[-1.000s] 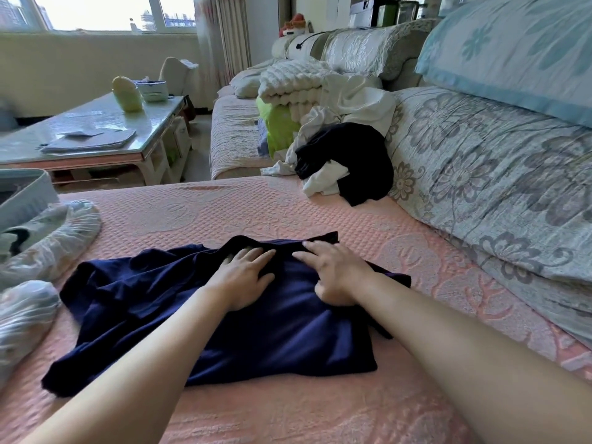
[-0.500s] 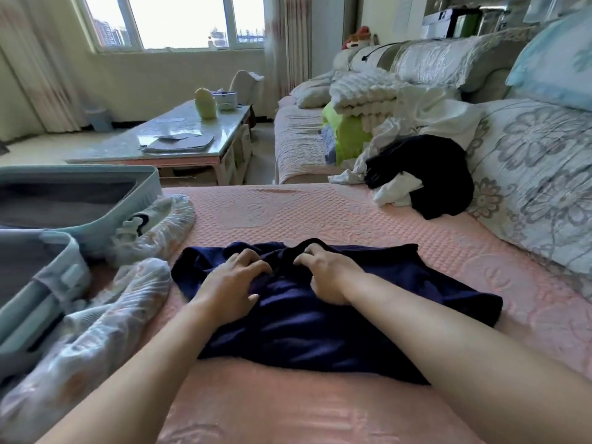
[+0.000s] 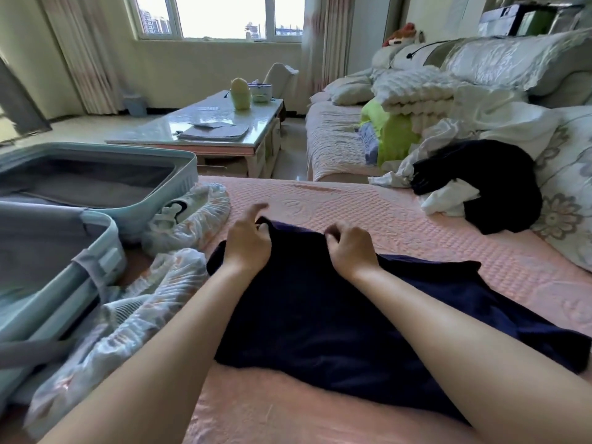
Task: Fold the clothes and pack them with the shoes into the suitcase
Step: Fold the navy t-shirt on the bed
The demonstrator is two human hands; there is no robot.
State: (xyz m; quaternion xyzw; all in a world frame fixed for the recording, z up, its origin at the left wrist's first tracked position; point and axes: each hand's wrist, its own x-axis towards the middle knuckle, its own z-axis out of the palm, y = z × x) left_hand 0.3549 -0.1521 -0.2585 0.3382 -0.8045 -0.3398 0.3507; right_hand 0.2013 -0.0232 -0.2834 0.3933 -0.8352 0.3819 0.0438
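A folded navy garment [image 3: 336, 318] lies on the pink quilted cover in front of me. My left hand [image 3: 246, 241] pinches its far edge at the left, index finger sticking out. My right hand [image 3: 350, 248] grips the same far edge a little to the right, fingers curled into the cloth. An open pale-blue suitcase [image 3: 105, 206] sits at the left, both halves showing grey lining. Two shoes in translucent printed covers lie beside it, one [image 3: 189, 219] near the far half, the other [image 3: 128, 315] along the near half.
A heap of black and white clothes [image 3: 474, 184] lies at the right against a floral cushion [image 3: 570, 200]. Beyond are a sofa with a lime-green item and white bedding [image 3: 413, 91], and a glass-topped coffee table [image 3: 205, 129] with papers.
The view has swung left, bringing the suitcase into sight. Both hands went from lying flat on the navy garment to curling round its far edge, which is lifted slightly.
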